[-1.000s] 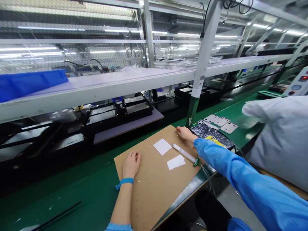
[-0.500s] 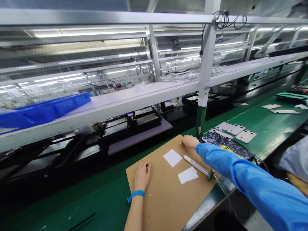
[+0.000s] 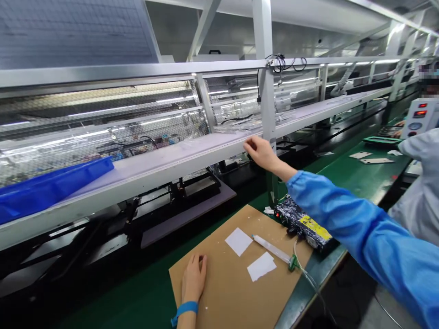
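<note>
Presently the right hand (image 3: 262,153) is raised at the front edge of the shelf (image 3: 192,157), fingers curled loosely inward with the thumb close to them; nothing can be seen between them, and whether they pinch something small cannot be told. Fingertips sit just at the shelf lip, beside the upright post (image 3: 267,114). Clear plastic trays (image 3: 247,121) lie on the shelf just beyond the fingertips. Blue sleeve (image 3: 343,224) runs from the wrist to the lower right.

Left hand (image 3: 194,281) lies flat, palm down, on the board (image 3: 226,292), fingers together and lightly bent, holding nothing. A blue wrist strap (image 3: 185,309) circles the wrist.

On the board, to the right of the left fingers: two white paper squares (image 3: 239,241), apart from each other, and a syringe (image 3: 272,249) lying slantwise between and just past them, a thin tube leading from its green end. Further right, touching the board's far corner, a dark speckled box (image 3: 302,221) with a yellow label, directly under the right forearm.

Far left on the shelf, well away from both hands: a blue bin (image 3: 51,187). At the right edge, another person in a white coat (image 3: 420,183), near a control panel (image 3: 420,116).
</note>
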The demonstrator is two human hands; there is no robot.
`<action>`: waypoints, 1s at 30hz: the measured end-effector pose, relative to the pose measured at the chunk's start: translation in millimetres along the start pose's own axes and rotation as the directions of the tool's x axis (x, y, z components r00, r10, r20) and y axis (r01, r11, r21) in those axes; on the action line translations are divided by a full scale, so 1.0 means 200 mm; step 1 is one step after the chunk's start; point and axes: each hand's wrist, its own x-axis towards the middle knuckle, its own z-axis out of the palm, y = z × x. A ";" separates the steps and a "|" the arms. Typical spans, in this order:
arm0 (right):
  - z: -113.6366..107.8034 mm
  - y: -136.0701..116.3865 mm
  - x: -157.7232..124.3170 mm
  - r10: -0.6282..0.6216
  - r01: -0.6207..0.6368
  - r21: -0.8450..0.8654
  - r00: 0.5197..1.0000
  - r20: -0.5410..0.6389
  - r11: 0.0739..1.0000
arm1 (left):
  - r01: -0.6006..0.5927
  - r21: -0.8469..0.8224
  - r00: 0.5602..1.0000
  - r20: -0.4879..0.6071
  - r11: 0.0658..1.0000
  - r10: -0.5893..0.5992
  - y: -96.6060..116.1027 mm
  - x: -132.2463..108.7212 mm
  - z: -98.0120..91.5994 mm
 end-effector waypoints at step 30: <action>-0.11 0.16 0.46 0.282 -0.253 -0.153 0.936 0.210 0.955 | 0.037 -0.031 0.997 0.069 0.999 -0.034 0.02 -0.01 -0.03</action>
